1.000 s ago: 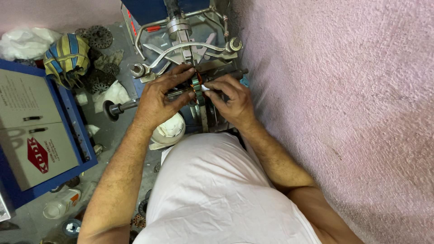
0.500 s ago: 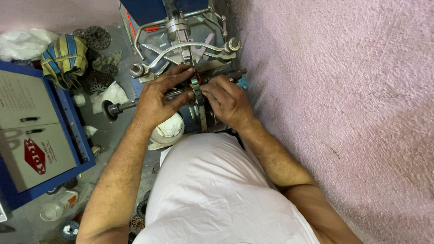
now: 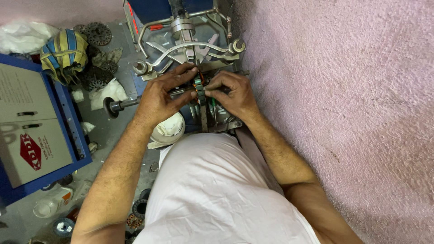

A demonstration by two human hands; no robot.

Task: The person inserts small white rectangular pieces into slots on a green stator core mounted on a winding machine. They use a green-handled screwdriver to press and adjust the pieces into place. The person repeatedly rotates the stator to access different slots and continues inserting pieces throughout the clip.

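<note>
I see my left hand curled over a dark metal shaft that runs sideways across the blue winding machine; the fingers are bent closed around it, with the fingertips pressing at a small ring-shaped stator core with green and copper-coloured windings that sits on the shaft between both hands. My right hand meets it from the other side, fingers drawn in and pinching the same core, thumb and forefinger touching its edge. The core lies at the middle of the machine, just in front of its curved silver metal arms, which spread left and right and end in round knobs. The shaft's black round end cap sticks out past the left side of the machine, over the grey floor. Near my left wrist, on the floor, lies a white rounded plastic cap. Further left stands a blue metal cabinet with a pale grey top, and beyond it a bundle of blue, yellow and white striped cloth beside dark round toothed discs. To the right, a rough pink wall fills the view.
</note>
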